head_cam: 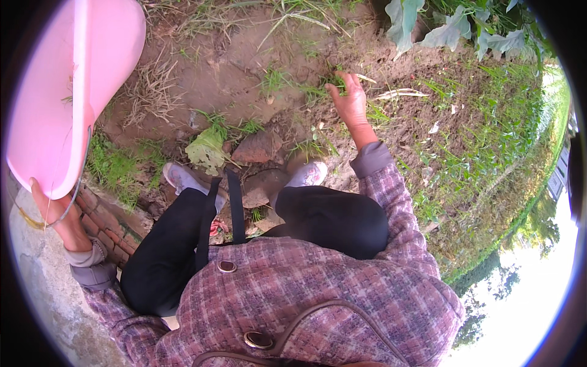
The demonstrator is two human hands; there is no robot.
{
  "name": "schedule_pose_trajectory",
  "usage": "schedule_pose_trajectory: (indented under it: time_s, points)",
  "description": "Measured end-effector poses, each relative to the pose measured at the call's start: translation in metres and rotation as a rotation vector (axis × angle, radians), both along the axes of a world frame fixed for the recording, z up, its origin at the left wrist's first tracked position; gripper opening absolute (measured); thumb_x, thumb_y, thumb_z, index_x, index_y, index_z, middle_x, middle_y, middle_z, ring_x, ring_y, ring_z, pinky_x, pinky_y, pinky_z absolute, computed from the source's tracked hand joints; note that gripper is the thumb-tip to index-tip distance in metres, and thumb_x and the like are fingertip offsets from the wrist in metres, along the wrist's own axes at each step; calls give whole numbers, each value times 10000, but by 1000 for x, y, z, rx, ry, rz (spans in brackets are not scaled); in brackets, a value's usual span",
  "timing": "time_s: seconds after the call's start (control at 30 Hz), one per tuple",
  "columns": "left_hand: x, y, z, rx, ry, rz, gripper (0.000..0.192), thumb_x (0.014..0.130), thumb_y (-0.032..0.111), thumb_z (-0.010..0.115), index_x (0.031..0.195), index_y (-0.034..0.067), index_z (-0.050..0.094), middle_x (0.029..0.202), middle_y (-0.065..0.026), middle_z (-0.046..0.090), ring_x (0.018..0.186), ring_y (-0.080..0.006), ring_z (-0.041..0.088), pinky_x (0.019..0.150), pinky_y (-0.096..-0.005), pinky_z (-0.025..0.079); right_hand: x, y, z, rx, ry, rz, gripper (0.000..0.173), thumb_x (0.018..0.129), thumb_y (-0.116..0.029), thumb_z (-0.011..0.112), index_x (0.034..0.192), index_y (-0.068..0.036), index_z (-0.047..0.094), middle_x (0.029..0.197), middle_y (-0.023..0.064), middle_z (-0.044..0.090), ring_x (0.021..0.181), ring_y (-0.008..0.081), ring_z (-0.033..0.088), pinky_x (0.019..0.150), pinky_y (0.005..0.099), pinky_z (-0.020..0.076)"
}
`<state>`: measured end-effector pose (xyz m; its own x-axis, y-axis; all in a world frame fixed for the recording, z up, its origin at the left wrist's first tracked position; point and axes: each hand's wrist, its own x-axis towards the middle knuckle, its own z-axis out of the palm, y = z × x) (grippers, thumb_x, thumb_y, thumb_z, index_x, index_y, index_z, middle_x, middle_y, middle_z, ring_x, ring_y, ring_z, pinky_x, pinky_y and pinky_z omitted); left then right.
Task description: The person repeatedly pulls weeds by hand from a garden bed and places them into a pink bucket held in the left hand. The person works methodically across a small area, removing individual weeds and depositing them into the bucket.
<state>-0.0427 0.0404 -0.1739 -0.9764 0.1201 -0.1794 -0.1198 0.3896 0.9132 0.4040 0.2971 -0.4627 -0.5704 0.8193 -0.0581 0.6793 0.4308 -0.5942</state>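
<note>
A pink plastic bucket [105,55] leans tilted at the upper left, with a few green bits against its inner wall. My left hand [64,218] grips its rim, thumb over the edge, beside the bent wire handle [85,169]. Out ahead on the bare soil, my right hand [352,101] reaches into a small tuft of green grass [316,91]. Grass blades show between the thumb and fingertips; whether they are pinched is unclear. A dry pale leaf blade [401,93] lies just right of that hand.
Between my shoes [308,175] are broken stones [259,147] and a torn yellow-green leaf [207,149]. Dry grass [153,94] lies near the bucket. A brick edging [98,225] and concrete [50,280] run along the left. Broad-leaved plants [451,30] overhang the upper right.
</note>
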Motion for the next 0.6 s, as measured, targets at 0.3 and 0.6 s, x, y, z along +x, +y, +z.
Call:
schedule_pose_trajectory:
  time_s: [0.3, 0.6]
  points:
    - [-5, -7, -3, -15, -5, 26, 500, 945, 306, 371, 1296, -45, 318, 1286, -185, 430, 1178, -286, 446, 1002, -407, 351, 1, 1, -23, 2, -59, 129, 202, 688, -87, 644, 884, -91, 593, 836, 97, 575, 753, 309, 588, 643, 405, 484]
    - [-4, -3, -3, -15, 46, -7, 528, 939, 319, 387, 1315, -40, 298, 1299, -191, 421, 1190, -292, 438, 1007, -408, 347, 15, 3, -10, -788, 571, -687, 137, 805, -104, 664, 902, -33, 599, 739, 12, 596, 643, 76, 557, 501, 210, 457]
